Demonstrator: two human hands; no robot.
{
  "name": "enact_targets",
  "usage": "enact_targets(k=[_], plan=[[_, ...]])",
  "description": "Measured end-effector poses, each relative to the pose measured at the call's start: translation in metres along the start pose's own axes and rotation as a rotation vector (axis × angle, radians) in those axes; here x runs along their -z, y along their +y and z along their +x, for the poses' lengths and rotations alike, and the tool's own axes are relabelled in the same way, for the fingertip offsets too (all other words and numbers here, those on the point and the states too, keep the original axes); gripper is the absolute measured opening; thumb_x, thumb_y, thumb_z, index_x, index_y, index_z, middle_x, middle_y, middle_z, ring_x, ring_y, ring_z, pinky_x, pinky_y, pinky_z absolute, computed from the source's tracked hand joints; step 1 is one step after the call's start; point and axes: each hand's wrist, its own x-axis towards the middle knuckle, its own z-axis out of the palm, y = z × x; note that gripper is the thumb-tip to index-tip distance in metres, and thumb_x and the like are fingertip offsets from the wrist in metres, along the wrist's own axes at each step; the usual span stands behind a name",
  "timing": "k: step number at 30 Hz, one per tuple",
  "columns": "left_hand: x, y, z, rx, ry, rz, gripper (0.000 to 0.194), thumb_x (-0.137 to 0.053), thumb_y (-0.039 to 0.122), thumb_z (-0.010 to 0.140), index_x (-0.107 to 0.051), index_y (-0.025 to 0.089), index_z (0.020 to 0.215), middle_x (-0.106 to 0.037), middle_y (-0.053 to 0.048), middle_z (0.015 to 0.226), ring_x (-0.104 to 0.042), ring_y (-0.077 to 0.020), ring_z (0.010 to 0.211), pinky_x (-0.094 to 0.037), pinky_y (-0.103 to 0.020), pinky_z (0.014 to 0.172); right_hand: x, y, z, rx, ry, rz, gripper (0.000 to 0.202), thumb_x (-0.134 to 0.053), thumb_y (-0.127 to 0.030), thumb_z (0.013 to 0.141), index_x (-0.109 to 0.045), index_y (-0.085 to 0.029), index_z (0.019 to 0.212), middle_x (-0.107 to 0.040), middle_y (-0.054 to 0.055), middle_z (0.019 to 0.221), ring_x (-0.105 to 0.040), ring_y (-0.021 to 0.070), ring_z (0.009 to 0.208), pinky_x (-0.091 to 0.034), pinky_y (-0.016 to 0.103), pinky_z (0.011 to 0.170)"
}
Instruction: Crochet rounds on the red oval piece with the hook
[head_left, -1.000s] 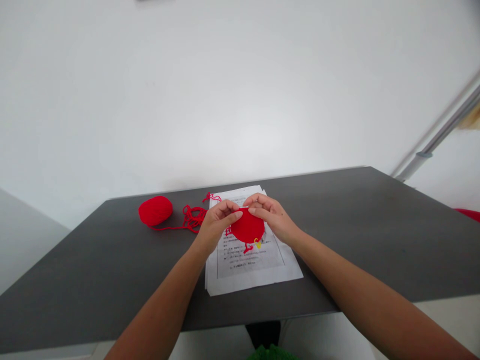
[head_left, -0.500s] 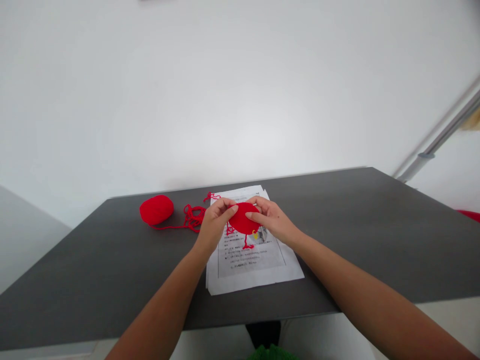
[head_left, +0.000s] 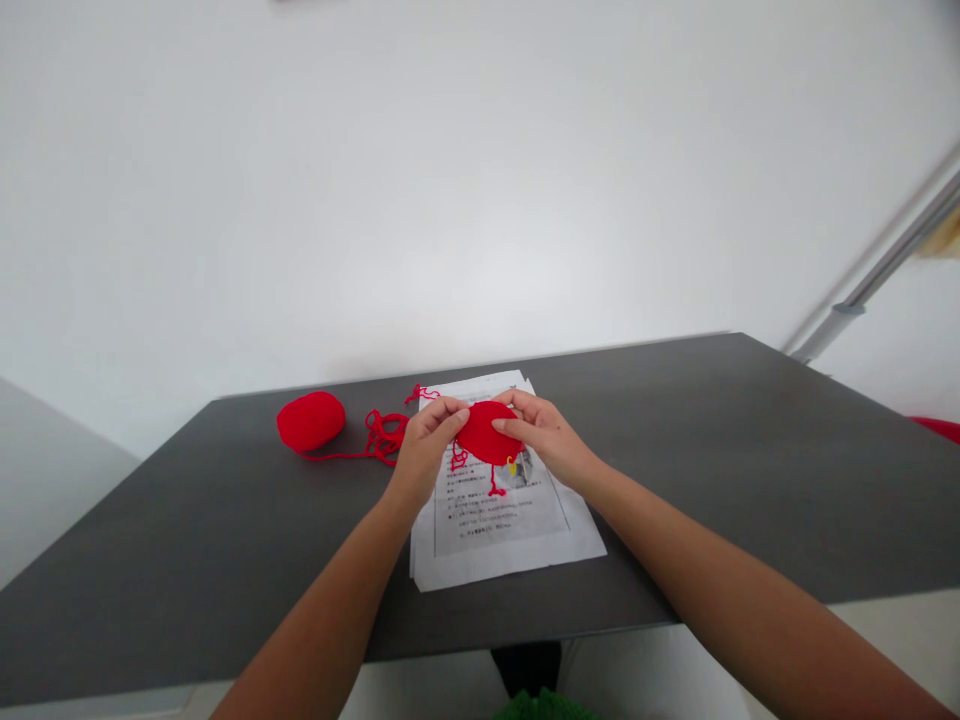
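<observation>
Left hand [head_left: 430, 446] and right hand [head_left: 549, 440] pinching, fingers curled inward, forearms converging.

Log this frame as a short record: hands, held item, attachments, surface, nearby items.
left hand: left hand pinches flat red yarn piece near its left edge
right hand: right hand grips its right side
attachments: small yellow clip-like marker at lower edge; red strands hanging below
beneath: printed white paper sheets
surface: dark grey tabletop
nearby: oval red yarn ball, left of loosely looped red yarn

Red piece [head_left: 489, 434] between both hands
</observation>
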Motion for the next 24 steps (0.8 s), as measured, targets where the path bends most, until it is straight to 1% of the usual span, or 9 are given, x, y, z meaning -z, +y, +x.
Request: enact_targets(k=[5,10,20,24], plan=[[-0.0017,0.0017,-0.0001,-0.016,0.014,0.023,0.018,-0.069,0.033,0.071,-0.063,0.017,0.069,-0.058,0.002,0.062,-0.047,-0.0099,0.057,-0.037,-0.022,0.057,0.0001,0.0009,0.0005,0.001,0.005,0.007,0.017,-0.068,-0.024,0.069,-0.058,-0.017,0.081,-0.063,-0.004,0.063,-0.057,0.0096,0.054,-0.042,0.02,0.055],[-0.001,0.0003,0.0003,-0.031,0.029,0.031,0.019,-0.068,0.034,0.072,-0.062,0.017,0.067,-0.054,0.003,0.06,-0.044,-0.0093,0.056,-0.034,-0.021,0.055,0.0005,0.0034,0.0017,-0.025,-0.001,0.081,0.017,-0.067,-0.026,0.07,-0.06,-0.017,0.082,-0.064,-0.004,0.064,-0.058,0.0098,0.056,-0.043,0.02,0.057],[0.0002,-0.0012,-0.0005,-0.053,0.031,0.035,0.018,-0.066,0.032,0.074,-0.06,0.016,0.067,-0.052,0.004,0.06,-0.042,-0.0087,0.057,-0.033,-0.02,0.056,-0.0004,0.0027,0.0006,-0.071,-0.021,0.119,0.016,-0.067,-0.024,0.069,-0.062,-0.017,0.083,-0.065,-0.004,0.063,-0.059,0.0102,0.055,-0.044,0.021,0.056],[-0.0007,0.0003,-0.0007,-0.026,0.006,0.024,0.018,-0.067,0.033,0.073,-0.06,0.017,0.071,-0.056,0.003,0.065,-0.046,-0.0097,0.059,-0.035,-0.021,0.058,-0.0002,0.0033,0.0007,-0.067,-0.025,0.106,0.015,-0.066,-0.023,0.069,-0.062,-0.016,0.081,-0.065,-0.003,0.063,-0.059,0.0095,0.054,-0.043,0.02,0.055]])
